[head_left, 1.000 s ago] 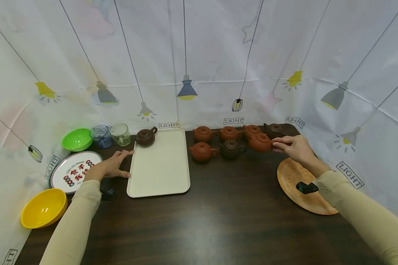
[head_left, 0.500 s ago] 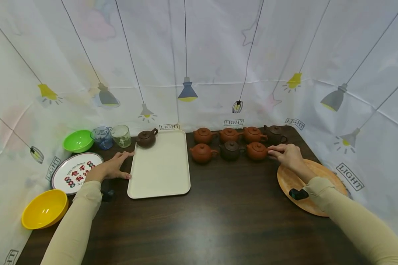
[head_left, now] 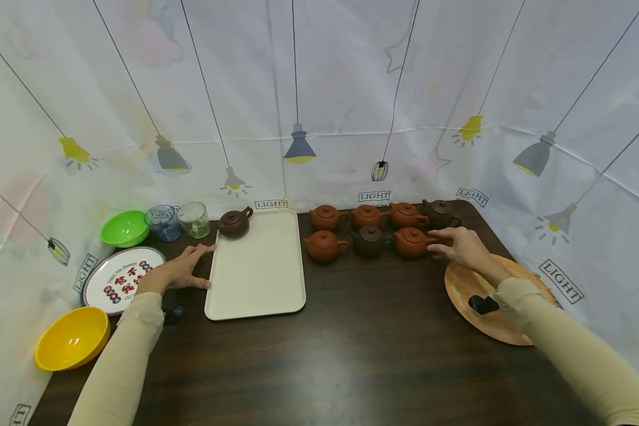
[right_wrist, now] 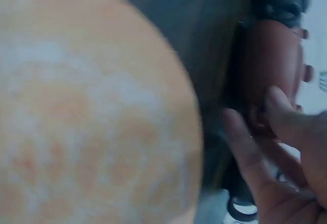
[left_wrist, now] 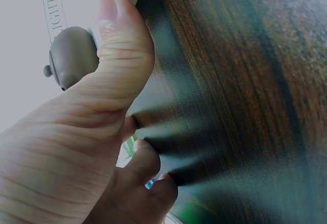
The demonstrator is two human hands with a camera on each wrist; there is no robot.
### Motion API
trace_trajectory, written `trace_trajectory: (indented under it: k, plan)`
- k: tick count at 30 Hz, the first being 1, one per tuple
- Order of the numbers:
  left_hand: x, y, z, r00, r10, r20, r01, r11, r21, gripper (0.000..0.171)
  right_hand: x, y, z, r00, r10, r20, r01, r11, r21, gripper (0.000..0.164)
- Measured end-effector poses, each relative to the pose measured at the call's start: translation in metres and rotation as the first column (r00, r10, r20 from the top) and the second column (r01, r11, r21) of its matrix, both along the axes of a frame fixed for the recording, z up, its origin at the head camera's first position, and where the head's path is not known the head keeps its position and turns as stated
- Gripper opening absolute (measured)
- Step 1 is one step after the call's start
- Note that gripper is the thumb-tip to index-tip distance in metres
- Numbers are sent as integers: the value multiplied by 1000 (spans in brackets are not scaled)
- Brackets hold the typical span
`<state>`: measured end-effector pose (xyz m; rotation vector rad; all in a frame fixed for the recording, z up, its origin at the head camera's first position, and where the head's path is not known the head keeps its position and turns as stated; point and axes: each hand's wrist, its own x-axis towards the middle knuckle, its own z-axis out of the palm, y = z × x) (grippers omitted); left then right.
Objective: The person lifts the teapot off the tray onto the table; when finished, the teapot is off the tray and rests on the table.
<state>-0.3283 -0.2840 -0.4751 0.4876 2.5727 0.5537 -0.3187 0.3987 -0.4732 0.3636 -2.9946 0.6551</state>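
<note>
A reddish-brown teapot (head_left: 411, 242) stands on the table at the right end of the front row. My right hand (head_left: 465, 248) is at its handle, thumb and fingers spread apart on either side of it. The right wrist view shows the handle of this teapot (right_wrist: 271, 60) in the gap between thumb and fingertips. My left hand (head_left: 177, 272) rests beside the cream tray (head_left: 258, 266), its thumb and an outstretched finger at the left rim. A dark brown teapot (head_left: 234, 223) sits on the tray's back left corner.
Beside the gripped-side row stand a dark teapot (head_left: 369, 241) and another reddish one (head_left: 323, 245), with several more behind. A round wooden-look plate (head_left: 474, 296) lies under the right forearm. At left are glasses (head_left: 193, 219), a green bowl (head_left: 125, 229), a yellow bowl (head_left: 71, 338) and an oval plate (head_left: 98, 287).
My right hand has lowered the reddish teapot to the table at the front row's right end, and its fingers have spread from the handle. The left hand stays at the tray.
</note>
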Motion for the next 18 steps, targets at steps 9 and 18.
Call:
trace_trajectory:
  k: [9, 18]
  plan:
    - [0, 0, -2, 1000, 6, 2, -6, 1000, 1, 109, -6, -3, 42, 997, -18, 76, 23, 997, -73, 57]
    - [2, 0, 2, 1000, 13, 3, -13, 1000, -18, 108, -25, -61, 64, 997, 60, 45, -49, 977, -207, 54]
